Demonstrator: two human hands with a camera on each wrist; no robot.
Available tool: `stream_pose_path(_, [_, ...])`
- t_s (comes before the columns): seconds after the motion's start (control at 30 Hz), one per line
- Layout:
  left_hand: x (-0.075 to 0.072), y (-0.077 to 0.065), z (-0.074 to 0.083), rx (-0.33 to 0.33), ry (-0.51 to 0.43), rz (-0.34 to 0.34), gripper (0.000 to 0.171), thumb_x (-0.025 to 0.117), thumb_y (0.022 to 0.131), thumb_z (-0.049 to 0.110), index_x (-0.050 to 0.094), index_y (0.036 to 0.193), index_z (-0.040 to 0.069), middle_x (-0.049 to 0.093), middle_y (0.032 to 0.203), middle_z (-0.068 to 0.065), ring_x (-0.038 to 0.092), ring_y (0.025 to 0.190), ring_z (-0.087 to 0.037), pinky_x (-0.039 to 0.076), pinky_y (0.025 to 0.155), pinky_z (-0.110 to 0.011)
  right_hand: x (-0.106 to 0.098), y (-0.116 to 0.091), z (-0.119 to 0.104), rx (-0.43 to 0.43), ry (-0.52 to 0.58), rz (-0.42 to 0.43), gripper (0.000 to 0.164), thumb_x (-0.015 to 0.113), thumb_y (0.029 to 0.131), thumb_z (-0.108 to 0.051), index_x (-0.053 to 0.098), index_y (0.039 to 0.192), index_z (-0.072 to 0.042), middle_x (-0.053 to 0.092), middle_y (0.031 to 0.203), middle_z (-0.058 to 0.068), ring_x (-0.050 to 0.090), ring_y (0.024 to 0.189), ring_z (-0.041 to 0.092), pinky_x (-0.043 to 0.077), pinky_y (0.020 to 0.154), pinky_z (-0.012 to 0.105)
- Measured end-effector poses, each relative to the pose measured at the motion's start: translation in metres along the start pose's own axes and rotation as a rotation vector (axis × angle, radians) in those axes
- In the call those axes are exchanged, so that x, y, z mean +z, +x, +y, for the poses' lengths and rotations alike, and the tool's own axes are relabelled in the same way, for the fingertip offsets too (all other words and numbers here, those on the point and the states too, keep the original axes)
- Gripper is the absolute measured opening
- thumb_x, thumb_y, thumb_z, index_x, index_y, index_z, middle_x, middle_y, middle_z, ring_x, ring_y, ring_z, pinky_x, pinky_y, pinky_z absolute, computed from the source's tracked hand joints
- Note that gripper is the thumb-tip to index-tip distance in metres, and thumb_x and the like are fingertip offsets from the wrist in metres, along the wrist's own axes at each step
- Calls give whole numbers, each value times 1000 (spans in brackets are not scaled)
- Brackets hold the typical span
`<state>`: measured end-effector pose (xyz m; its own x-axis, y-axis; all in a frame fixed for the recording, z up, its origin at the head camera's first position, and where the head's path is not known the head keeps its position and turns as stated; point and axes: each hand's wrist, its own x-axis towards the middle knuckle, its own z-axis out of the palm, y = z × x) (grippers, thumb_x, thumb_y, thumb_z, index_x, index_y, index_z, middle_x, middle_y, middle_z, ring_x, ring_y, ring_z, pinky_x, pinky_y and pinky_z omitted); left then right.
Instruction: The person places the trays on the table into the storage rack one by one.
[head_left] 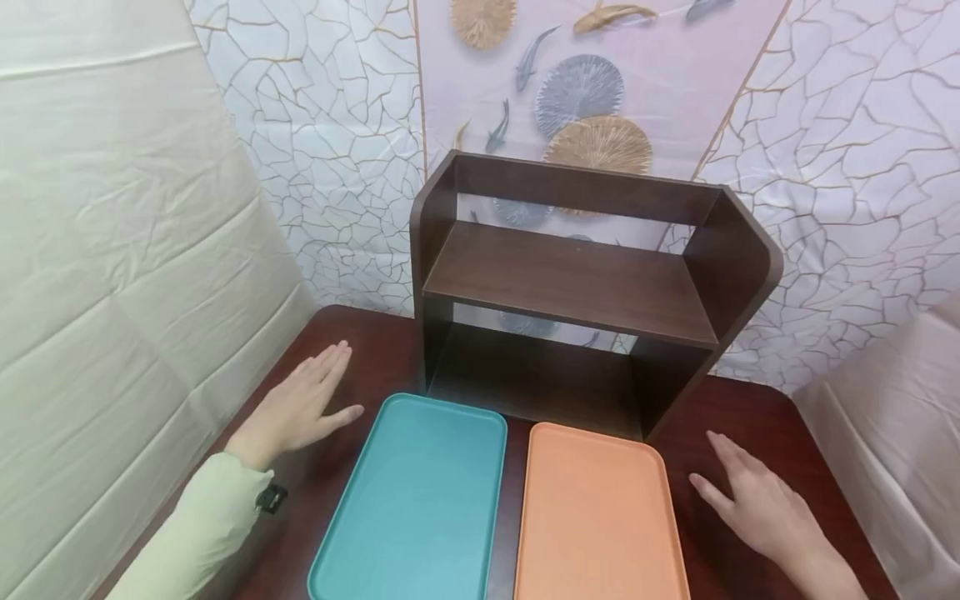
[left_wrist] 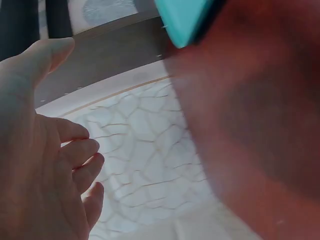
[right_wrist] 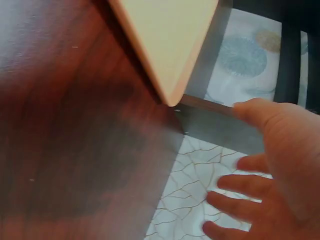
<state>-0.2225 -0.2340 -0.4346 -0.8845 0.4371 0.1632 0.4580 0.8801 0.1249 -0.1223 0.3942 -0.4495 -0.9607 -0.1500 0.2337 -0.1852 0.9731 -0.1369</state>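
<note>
My left hand (head_left: pixel 298 410) is held over the table to the left of a teal tray (head_left: pixel 420 500), its fingers straight and the thumb spread, holding nothing. On the other side, my right hand (head_left: pixel 765 504) hovers right of an orange tray (head_left: pixel 600 517), fingers extended and likewise bare. Both trays lie side by side in front of a dark brown two-tier shelf (head_left: pixel 570 275), and nothing stands on them in the head view. A corner of the teal tray (left_wrist: pixel 184 25) shows in the left wrist view; the orange tray's corner (right_wrist: pixel 172 75) appears in the right wrist view.
The dark red-brown table (head_left: pixel 360 350) carries the shelf and trays. Behind it hangs a patterned backdrop (head_left: pixel 337 150) with gold crack lines and fish. Pale cloth (head_left: pixel 127 250) walls in the left side, and more cloth (head_left: pixel 885 442) the right. A dark watch (head_left: pixel 271 498) sits at the left cuff.
</note>
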Motion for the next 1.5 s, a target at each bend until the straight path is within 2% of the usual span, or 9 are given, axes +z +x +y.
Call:
stream_pose_path(0.13, [-28, 9, 3, 32, 10, 12, 91, 60, 104, 50, 24, 164, -9, 27, 172, -27, 28, 160, -45, 28, 131, -59, -10, 6, -2, 15, 36, -38, 63, 80, 92, -29, 59, 135, 13, 65, 130, 39, 67, 114, 57, 55, 87, 72])
stream_pose_path(0.23, [-51, 16, 4, 47, 11, 24, 92, 60, 105, 48, 20, 164, -9, 24, 173, -28, 26, 161, -46, 26, 131, -59, -15, 10, -4, 25, 68, -61, 56, 81, 90, -25, 65, 125, 15, 71, 121, 35, 72, 104, 51, 58, 83, 68])
stream_pose_path(0.4, [-89, 31, 7, 66, 22, 50, 92, 60, 105, 47, 16, 166, -8, 19, 174, -27, 21, 162, -45, 21, 133, -59, -20, 14, -10, 93, 134, -142, 46, 83, 89, -26, 71, 112, 11, 79, 95, 18, 77, 86, 33, 62, 76, 57])
stream_pose_path(0.53, [-117, 43, 11, 66, 39, 85, 93, 60, 104, 47, 16, 167, -5, 18, 175, -25, 20, 163, -42, 20, 134, -57, -21, 15, -14, 162, 176, -270, 43, 82, 91, -33, 74, 106, 6, 79, 89, 9, 76, 83, 26, 61, 74, 48])
stream_pose_path(0.63, [-137, 53, 17, 77, 51, 115, 93, 60, 104, 48, 15, 168, -2, 18, 176, -23, 20, 164, -40, 21, 134, -56, -20, 15, -17, 220, 207, -352, 34, 81, 91, -36, 76, 97, -3, 77, 83, 3, 70, 79, 19, 57, 69, 39])
stream_pose_path(0.73, [-156, 63, 27, 97, 66, 139, 93, 59, 104, 48, 14, 168, -1, 19, 176, -22, 21, 164, -40, 22, 134, -56, -17, 13, -20, 268, 233, -400, 29, 80, 91, -39, 75, 89, -10, 73, 75, -2, 64, 74, 14, 51, 67, 33])
stream_pose_path(0.87, [-176, 75, 40, 111, 82, 164, 93, 57, 105, 50, 10, 169, 2, 16, 178, -18, 19, 165, -38, 22, 134, -55, -10, 10, -22, 290, 256, -429, 28, 80, 92, -39, 75, 85, -12, 70, 67, -2, 61, 69, 12, 49, 68, 32])
stream_pose_path(1.1, [-197, 99, 55, 149, 88, 173, 93, 52, 106, 53, 6, 170, 4, 10, 179, -15, 13, 167, -34, 17, 136, -50, 6, 4, -26, 336, 318, -474, 30, 83, 89, -35, 73, 74, -10, 66, 62, 0, 59, 63, 15, 43, 56, 26])
stream_pose_path(1.5, [-205, 129, 77, 222, 161, 179, 92, 51, 107, 51, 6, 169, 0, 13, 178, -18, 14, 166, -35, 13, 138, -47, 17, -12, -22, 336, 484, -492, 25, 83, 88, -25, 74, 75, -5, 69, 63, 1, 66, 59, 16, 57, 53, 29])
